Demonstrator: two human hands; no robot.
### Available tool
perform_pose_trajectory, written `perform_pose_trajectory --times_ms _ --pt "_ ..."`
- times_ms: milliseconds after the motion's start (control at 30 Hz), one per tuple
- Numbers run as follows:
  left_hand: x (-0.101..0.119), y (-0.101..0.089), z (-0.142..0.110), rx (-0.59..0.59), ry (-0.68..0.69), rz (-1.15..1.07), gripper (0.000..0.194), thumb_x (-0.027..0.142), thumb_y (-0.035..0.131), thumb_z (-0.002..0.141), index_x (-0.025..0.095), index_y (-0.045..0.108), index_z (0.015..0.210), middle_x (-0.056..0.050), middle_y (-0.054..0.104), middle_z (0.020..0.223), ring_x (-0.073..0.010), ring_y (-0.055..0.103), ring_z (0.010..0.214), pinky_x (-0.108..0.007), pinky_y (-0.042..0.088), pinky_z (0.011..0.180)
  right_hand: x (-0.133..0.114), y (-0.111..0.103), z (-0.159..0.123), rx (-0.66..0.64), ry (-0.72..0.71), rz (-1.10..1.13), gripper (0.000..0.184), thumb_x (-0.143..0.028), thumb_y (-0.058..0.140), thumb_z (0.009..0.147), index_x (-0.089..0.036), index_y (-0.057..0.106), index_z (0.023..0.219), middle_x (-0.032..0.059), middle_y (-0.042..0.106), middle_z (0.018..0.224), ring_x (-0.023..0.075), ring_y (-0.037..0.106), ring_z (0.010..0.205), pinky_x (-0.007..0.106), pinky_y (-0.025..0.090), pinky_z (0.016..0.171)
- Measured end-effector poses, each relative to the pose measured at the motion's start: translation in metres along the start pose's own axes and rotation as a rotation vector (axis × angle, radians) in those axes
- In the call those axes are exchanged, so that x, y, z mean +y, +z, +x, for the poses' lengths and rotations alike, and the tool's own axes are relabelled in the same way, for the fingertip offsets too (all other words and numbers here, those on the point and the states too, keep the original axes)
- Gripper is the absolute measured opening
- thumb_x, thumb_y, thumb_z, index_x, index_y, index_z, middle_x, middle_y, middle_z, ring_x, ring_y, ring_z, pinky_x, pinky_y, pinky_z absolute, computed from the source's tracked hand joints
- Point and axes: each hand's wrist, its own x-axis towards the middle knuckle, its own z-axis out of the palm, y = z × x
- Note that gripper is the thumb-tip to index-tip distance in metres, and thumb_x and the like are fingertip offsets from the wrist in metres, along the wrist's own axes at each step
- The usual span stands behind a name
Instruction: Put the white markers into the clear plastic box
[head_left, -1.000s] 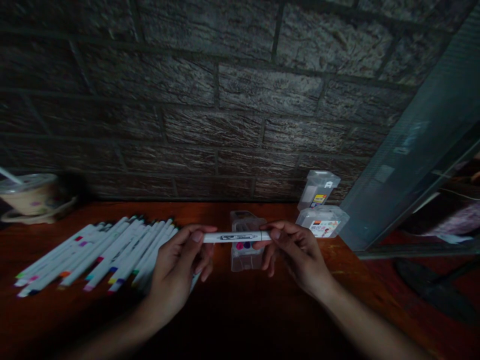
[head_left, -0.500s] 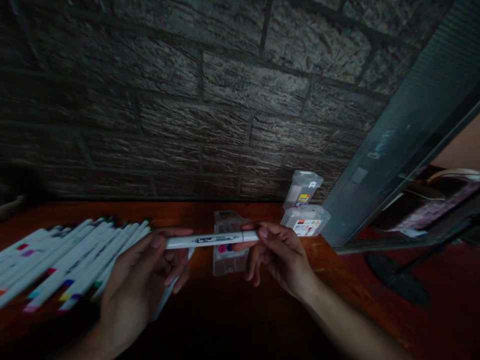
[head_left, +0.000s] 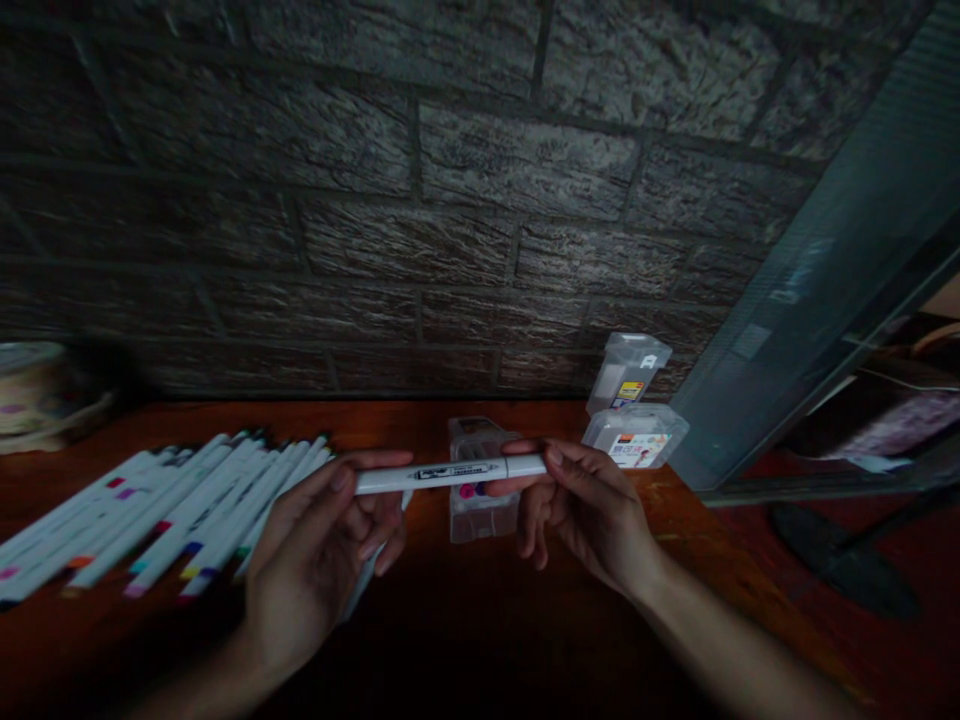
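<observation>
Head view is showing a white marker [head_left: 431, 475] — gripped at both ends — stretching across the clear case [head_left: 484, 525], nearer the camera. Left of the case, the left hand [head_left: 307, 560] is pinching one end between thumb and index finger, its other fingers curling. At the case's right, the right hand [head_left: 596, 505] is pinching the opposite end likewise, its lower fingers hanging half bent. Pink and dark blue ends are showing inside the case. Another marker [head_left: 365, 575] is slanting beneath the left hand, left of the case; whether fingers are touching it, I cannot tell. Farther left of the case, a marker pile [head_left: 195, 510] is lying on the wooden table [head_left: 409, 430]. Right of the case, a tall clear box [head_left: 630, 372] and a labelled box [head_left: 637, 436] are standing near the stone wall [head_left: 480, 230].
</observation>
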Motion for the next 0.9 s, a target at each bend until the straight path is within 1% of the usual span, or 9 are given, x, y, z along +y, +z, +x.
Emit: perform_pose_trajectory --times_ms 100,200,333,533,733,900 --pt "-0.001 -0.003 -0.001 -0.035 0.0 -0.029 0.028 0.039 0.075 0.088 0.015 0.08 0.102 -0.002 0.059 0.058 -0.0116 0.046 0.047 -0.022 0.044 0.041 0.001 -0.001 0.0 0.01 -0.004 -0.003 0.027 -0.031 0.063 0.102 -0.015 0.076 0.118 0.0154 0.085 0.095 0.0179 0.077 0.054 0.022 0.06 0.046" --pt "-0.003 -0.004 -0.001 -0.064 -0.001 -0.024 0.029 0.038 0.072 0.091 0.015 0.08 0.107 -0.004 0.064 0.063 -0.011 0.047 0.047 -0.022 0.045 0.043 0.002 -0.002 0.001 0.035 -0.017 -0.017 0.026 -0.031 0.063 0.102 -0.015 0.075 0.119 0.0145 0.085 0.092 0.0177 0.077 0.052 0.022 0.059 0.044" --pt "-0.006 -0.005 -0.002 -0.117 0.024 0.006 0.033 0.039 0.069 0.094 0.014 0.08 0.112 -0.007 0.068 0.065 -0.01 0.047 0.046 -0.022 0.045 0.044 0.002 -0.003 0.002 0.068 -0.033 -0.051 0.025 -0.033 0.065 0.1 -0.015 0.076 0.114 0.0143 0.085 0.091 0.0175 0.075 0.051 0.022 0.058 0.043" --pt "-0.008 -0.006 -0.002 -0.138 0.028 0.012 0.032 0.039 0.069 0.094 0.015 0.08 0.113 -0.006 0.069 0.067 -0.0091 0.047 0.046 -0.021 0.045 0.043 0.002 -0.002 0.001 0.091 -0.047 -0.065 0.026 -0.036 0.069 0.098 -0.014 0.077 0.11 0.0142 0.085 0.089 0.0168 0.074 0.049 0.022 0.058 0.042" --pt "-0.012 -0.005 0.001 -0.096 0.001 0.098 0.034 0.042 0.07 0.094 0.016 0.077 0.115 -0.002 0.065 0.066 -0.0086 0.046 0.045 -0.02 0.043 0.041 0.004 -0.002 0.003 0.123 -0.074 -0.098 0.027 -0.039 0.071 0.097 -0.014 0.078 0.105 0.0126 0.085 0.084 0.0176 0.074 0.047 0.021 0.058 0.04" --pt "-0.013 -0.001 0.002 -0.051 0.036 0.221 0.033 0.044 0.07 0.095 0.017 0.075 0.113 0.003 0.056 0.06 -0.0081 0.044 0.043 -0.018 0.041 0.039 0.005 -0.002 0.003 0.114 -0.102 -0.152 0.028 -0.042 0.072 0.097 -0.015 0.076 0.101 0.0128 0.085 0.084 0.0161 0.072 0.045 0.021 0.057 0.04"
